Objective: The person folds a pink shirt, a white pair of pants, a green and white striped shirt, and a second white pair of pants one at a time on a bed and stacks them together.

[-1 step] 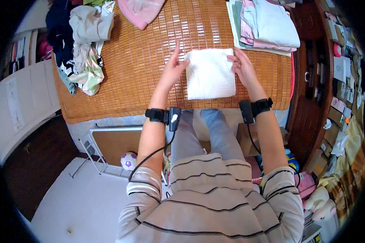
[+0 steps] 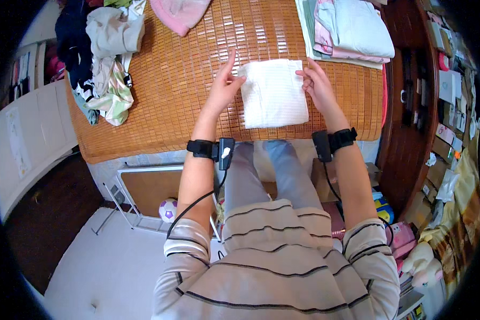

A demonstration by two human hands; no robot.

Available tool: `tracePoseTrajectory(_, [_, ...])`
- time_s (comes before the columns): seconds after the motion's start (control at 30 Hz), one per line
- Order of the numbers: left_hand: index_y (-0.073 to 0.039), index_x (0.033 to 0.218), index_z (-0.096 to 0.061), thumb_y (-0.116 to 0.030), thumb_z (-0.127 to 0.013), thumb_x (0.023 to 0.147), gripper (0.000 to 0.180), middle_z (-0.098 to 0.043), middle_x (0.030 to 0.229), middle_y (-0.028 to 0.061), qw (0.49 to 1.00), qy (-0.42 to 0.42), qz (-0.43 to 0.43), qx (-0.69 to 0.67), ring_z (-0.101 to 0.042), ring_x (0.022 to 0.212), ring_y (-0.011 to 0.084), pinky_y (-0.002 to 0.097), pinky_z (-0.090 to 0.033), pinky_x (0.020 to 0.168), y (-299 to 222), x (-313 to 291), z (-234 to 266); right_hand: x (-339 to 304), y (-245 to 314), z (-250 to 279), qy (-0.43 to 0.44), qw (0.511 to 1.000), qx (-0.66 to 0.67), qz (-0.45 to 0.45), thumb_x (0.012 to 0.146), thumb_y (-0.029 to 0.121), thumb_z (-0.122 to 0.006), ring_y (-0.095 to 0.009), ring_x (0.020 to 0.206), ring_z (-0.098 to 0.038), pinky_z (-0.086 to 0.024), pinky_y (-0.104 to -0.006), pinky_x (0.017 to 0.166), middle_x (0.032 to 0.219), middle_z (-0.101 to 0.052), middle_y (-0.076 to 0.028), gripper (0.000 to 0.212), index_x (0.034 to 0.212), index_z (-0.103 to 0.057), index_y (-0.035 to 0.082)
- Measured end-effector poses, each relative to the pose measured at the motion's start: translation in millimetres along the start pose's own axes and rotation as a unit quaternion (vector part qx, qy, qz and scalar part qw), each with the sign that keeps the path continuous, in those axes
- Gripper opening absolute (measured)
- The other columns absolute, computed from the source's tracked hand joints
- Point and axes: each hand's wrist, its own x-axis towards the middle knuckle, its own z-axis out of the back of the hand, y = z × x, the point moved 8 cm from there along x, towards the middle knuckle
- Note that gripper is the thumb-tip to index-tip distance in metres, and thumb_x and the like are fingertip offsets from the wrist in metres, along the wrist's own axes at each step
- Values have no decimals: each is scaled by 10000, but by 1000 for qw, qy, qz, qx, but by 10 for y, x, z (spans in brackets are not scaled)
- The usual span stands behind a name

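Observation:
A white ribbed cloth, folded into a neat square, lies flat on the brown bamboo mat in front of me. My left hand is at its upper left edge, index finger stretched out and away from the thumb, whose tip meets the edge. At the opposite upper corner is my right hand, its fingers apart and slightly bent, the tips touching the cloth's edge. Neither hand lifts the cloth.
Folded cloths are stacked at the far right of the mat. Crumpled clothes lie heaped on the left, and a pink cloth at the far edge. Below stand a white folding frame and a ball.
The whole view has shifted slightly. Both hands stay beside the folded cloth, and its upper left corner sits a little farther left.

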Motion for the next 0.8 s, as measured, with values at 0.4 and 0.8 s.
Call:
tracePoseTrajectory(0.4, [-108, 1164, -506, -210, -738, 586, 631, -301, 1271, 215, 971, -11, -9, 239, -322, 1136, 366, 403, -306, 933, 1039, -683, -844, -810, -1553, 479, -2, 927, -174, -333, 758, 365, -584, -130, 633, -535, -436, -250, 555, 805, -592, -83, 411, 972, -564, 14])
tracePoseTrajectory(0.8, [-81, 1257, -401, -96, -634, 729, 577, -286, 1228, 113, 929, 88, 307, -186, -478, 917, 150, 261, -438, 740, 1250, -1447, -1140, -899, -1681, 356, -135, 982, -20, -132, 752, 180, -619, -222, 986, -497, -392, -318, 850, 1096, -508, -106, 483, 1157, -401, 35])
